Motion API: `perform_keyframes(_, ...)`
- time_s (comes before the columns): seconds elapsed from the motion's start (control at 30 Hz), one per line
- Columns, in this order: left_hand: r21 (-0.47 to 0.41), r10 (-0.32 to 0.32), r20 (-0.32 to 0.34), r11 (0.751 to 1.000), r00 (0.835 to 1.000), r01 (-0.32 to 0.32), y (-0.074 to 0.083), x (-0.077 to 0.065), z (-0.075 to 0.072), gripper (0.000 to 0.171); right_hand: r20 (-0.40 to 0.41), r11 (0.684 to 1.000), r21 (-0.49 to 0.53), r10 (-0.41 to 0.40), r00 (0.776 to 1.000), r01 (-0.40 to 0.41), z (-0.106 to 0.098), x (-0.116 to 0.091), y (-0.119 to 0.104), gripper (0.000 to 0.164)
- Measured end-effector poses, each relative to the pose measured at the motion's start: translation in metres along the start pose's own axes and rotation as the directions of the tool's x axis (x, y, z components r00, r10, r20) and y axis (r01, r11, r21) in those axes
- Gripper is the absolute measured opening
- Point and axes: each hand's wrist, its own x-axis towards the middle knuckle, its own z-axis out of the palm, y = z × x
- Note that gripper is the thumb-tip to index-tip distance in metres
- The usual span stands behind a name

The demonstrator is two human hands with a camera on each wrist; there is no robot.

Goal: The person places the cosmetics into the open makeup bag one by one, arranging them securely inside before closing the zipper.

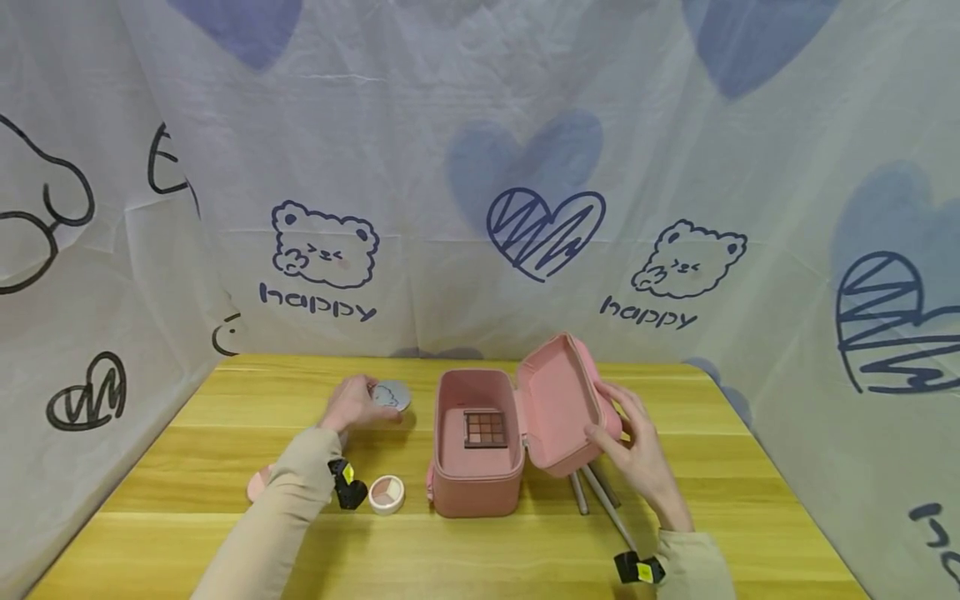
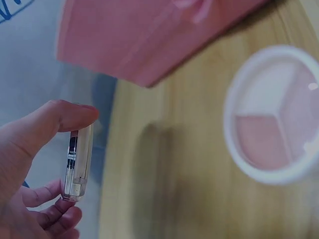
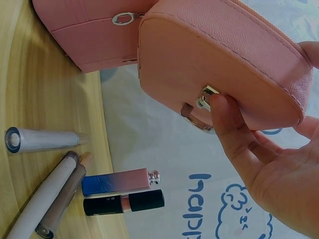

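My left hand [image 1: 351, 406] pinches a round, flat compact [image 1: 392, 395] with a drawing on its face, raised to the left of a pink makeup case [image 1: 477, 498]. Seen edge-on in the left wrist view, the compact [image 2: 77, 162] sits between thumb and fingers and has a clear rim. The case stands open, with an eyeshadow palette [image 1: 485, 429] lying inside. On its right, my right hand [image 1: 639, 457] grips the swung-out lid [image 1: 555, 404]. The right thumb lies near a metal fitting [image 3: 207, 97] on the lid's outer face.
A three-colour round pan [image 1: 386, 494] lies left of the case. A pink round item [image 1: 259, 483] is partly behind the left sleeve. Brush-like sticks [image 1: 611, 508] lie beneath the lid; a pink-blue tube [image 3: 117, 182] and a black tube [image 3: 144, 201] lie beyond them. A printed cloth hangs behind.
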Motion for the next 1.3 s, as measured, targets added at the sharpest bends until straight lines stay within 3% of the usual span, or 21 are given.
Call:
perform_keyframes(0.2,-0.096,0.051,0.018,0.994,0.999,-0.049,0.019,0.004,-0.009,0.040,0.001,1.000,-0.010,-0.006,1.000,0.006,0.000,0.000,0.000,0.059)
perform_keyframes(0.43,-0.078,0.134,0.027,0.988,0.991,-0.131,0.044,0.006,-0.019,0.038,0.004,1.000,0.002,0.002,1.000,-0.002,0.000,0.000,0.000,0.059)
perform_keyframes(0.83,0.022,0.313,0.097,0.948,0.945,-0.317,0.091,0.005,-0.013,0.041,0.001,1.000,-0.002,0.005,1.000,-0.005,0.000,0.000,-0.001,0.059)
perform_keyframes(1.0,0.092,0.309,0.179,0.940,0.934,-0.328,0.115,0.003,-0.010,0.041,0.003,1.000,0.000,0.006,1.000,-0.006,0.000,0.000,0.000,0.059)
perform_keyframes(1.3,0.246,0.225,0.309,0.920,0.924,-0.306,0.147,0.008,0.001,0.038,0.004,1.000,0.000,0.002,1.000,-0.002,0.000,0.000,0.000,0.059)
